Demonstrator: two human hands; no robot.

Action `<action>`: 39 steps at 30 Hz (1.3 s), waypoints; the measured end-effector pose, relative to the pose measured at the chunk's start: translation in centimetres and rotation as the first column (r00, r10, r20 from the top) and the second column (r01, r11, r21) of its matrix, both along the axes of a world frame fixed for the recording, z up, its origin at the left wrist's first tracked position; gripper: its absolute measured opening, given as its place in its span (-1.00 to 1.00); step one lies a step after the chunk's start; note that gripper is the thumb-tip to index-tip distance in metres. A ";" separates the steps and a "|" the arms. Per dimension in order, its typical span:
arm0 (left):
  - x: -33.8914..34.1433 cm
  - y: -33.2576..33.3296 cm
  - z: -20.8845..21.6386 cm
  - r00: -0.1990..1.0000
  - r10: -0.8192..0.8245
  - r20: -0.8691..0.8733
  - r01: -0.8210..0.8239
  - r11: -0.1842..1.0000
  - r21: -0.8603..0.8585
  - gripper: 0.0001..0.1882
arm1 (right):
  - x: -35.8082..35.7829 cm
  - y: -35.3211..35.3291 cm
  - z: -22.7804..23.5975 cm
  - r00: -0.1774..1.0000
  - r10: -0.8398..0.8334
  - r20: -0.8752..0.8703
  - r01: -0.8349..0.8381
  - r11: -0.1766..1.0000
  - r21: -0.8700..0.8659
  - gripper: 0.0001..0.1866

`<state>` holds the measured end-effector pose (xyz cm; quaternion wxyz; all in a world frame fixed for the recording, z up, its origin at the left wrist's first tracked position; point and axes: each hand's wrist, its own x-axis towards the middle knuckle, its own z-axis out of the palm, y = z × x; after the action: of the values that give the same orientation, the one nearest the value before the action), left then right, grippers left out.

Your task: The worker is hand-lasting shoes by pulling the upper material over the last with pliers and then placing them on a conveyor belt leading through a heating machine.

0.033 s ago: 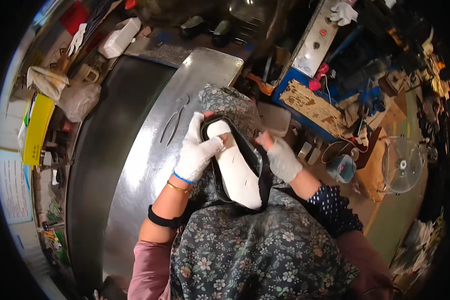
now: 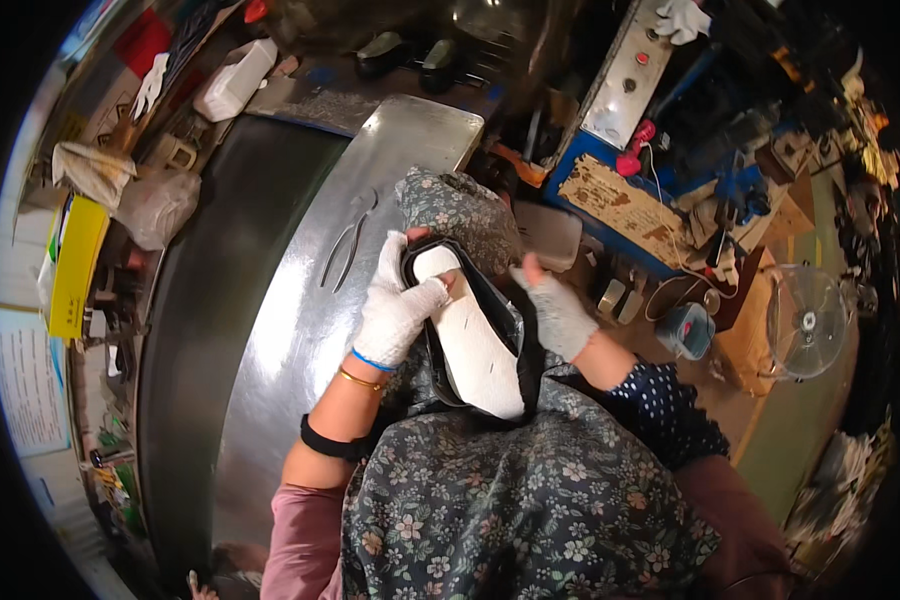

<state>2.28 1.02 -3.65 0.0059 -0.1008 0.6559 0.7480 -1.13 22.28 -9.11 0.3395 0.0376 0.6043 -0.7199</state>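
Observation:
A black shoe upper (image 2: 515,330) is wrapped around a foot-shaped form with a white insole (image 2: 475,350) on its upward side. It lies tilted over my lap, its narrow end away from me. My left hand (image 2: 395,310), in a white fingerless glove, grips the far left side, its thumb pressed on the insole and its other fingers partly behind the black edge. Just right of the shoe is my right hand (image 2: 562,312), gloved likewise. Its fingers are drawn together; what they hold, if anything, is hidden. Pliers (image 2: 342,252) lie on the metal tabletop (image 2: 280,310) to the left.
A dark conveyor belt (image 2: 195,330) runs along the left. Floral cloth covers a rounded mound (image 2: 455,210) beyond the shoe. Two dark shoes (image 2: 438,68) stand at the back. To the right are a clear tray (image 2: 548,237), a blue bucket (image 2: 685,332) and a fan (image 2: 808,322).
My right hand has shifted slightly up and left beside the shoe. My left hand keeps its grip, and the shoe lies much as before.

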 end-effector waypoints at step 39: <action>9.7 0.3 -0.1 0.997 0.063 -0.043 -0.044 0.020 -0.999 -0.65 | 5.9 -5.6 1.4 0.819 0.310 -0.483 -0.069 0.889 0.452 -0.18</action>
<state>12.00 1.32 -3.72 -0.0897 -0.1056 0.9875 0.0753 4.76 16.64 -7.67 0.2097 -0.1584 0.8146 -0.5171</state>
